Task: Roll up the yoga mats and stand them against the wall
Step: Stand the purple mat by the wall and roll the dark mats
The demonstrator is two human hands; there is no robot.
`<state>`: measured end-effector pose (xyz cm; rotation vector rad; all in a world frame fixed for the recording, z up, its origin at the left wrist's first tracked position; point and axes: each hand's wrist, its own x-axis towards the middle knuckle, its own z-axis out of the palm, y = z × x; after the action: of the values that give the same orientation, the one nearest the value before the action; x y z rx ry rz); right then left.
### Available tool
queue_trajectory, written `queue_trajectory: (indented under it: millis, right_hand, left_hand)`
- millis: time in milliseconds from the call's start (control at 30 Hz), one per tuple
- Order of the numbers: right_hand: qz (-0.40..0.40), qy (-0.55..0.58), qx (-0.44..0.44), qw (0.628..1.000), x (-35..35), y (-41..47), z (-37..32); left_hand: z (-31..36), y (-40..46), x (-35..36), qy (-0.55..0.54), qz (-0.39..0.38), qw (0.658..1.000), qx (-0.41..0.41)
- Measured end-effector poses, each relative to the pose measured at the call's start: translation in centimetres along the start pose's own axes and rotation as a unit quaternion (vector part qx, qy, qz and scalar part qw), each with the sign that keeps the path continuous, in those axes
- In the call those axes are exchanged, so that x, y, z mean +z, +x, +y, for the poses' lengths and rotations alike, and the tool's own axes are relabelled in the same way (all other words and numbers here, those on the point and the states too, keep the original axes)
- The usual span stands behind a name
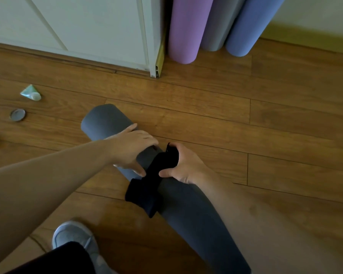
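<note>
A rolled dark grey yoga mat [105,121] lies on the wooden floor, running from the upper left toward the lower right. A black strap [145,196] is wrapped around its middle. My left hand [131,149] grips the roll just beside the strap, fingers curled over the top. My right hand [180,165] pinches the strap's upper end against the roll. Three rolled mats stand against the wall at the top: a purple mat [186,30], a grey mat [218,24] and a blue mat [249,26].
A white cabinet door [83,26] stands at the upper left, its corner near the purple mat. A small green tube [31,92] and a round lid [17,115] lie on the floor at left. My grey shoe [71,236] is at the bottom.
</note>
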<state>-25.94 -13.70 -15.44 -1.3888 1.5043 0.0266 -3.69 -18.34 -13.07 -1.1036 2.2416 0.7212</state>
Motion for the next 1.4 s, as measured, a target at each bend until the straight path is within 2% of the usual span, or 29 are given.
queue_trajectory:
  millis: [333, 533, 700, 767, 900, 1000, 1067, 1133, 1167, 1200, 1267, 1333, 1400]
  right_hand:
    - [0.054, -0.023, -0.053, 0.997, -1.4, 1.2, -0.2]
    - [0.045, 0.039, 0.018, 0.998, -3.5, 2.1, 1.9]
    - [0.1, -0.019, 0.046, 0.994, -3.7, 2.1, 2.7]
    - [0.091, -0.008, 0.06, 0.994, -3.2, 2.5, 3.1]
    - [0.046, 0.069, 0.084, 0.993, -2.9, 2.7, 3.2]
    - [0.07, 0.093, 0.079, 0.99, -3.4, 1.4, 2.2]
    - [0.157, 0.04, 0.064, 0.985, -3.1, -0.3, 1.0]
    - [0.24, -0.051, 0.008, 0.969, -1.8, -2.1, -0.5]
    - [0.226, -0.072, -0.015, 0.971, -1.0, -3.1, -1.3]
    - [0.176, -0.096, -0.028, 0.979, 0.0, -4.0, -2.3]
    - [0.083, -0.222, -0.046, 0.97, 2.0, -5.2, -3.7]
    - [0.091, -0.316, -0.045, 0.943, 3.6, -5.5, -4.2]
    - [0.109, -0.311, -0.034, 0.944, 5.0, -5.8, -4.5]
  left_hand:
    - [-0.7, 1.6, 0.7, 0.044, 0.044, 0.998, 0.001]
    - [-0.8, 1.4, 1.1, 0.022, 0.073, 0.997, 0.005]
    - [-1.3, 1.4, 1.6, -0.037, 0.054, 0.998, 0.007]
    - [-1.2, 1.2, 1.8, -0.036, 0.054, 0.998, 0.005]
    - [-1.1, 1.0, 2.5, -0.023, 0.085, 0.996, 0.001]
    - [-1.0, 1.2, 2.8, -0.017, 0.104, 0.994, -0.006]
    - [-0.8, 1.6, 2.7, -0.008, 0.095, 0.995, -0.013]
    - [-0.8, 1.9, 2.6, -0.004, 0.086, 0.996, -0.017]
    - [-0.7, 2.0, 2.5, -0.007, 0.088, 0.996, -0.015]
    - [-0.7, 2.1, 2.5, -0.009, 0.092, 0.996, -0.014]
    - [-0.7, 2.1, 2.5, -0.008, 0.096, 0.995, -0.012]
    - [-0.6, 2.0, 2.6, -0.012, 0.098, 0.995, -0.014]
    - [-0.6, 2.0, 2.6, -0.028, 0.101, 0.994, -0.017]
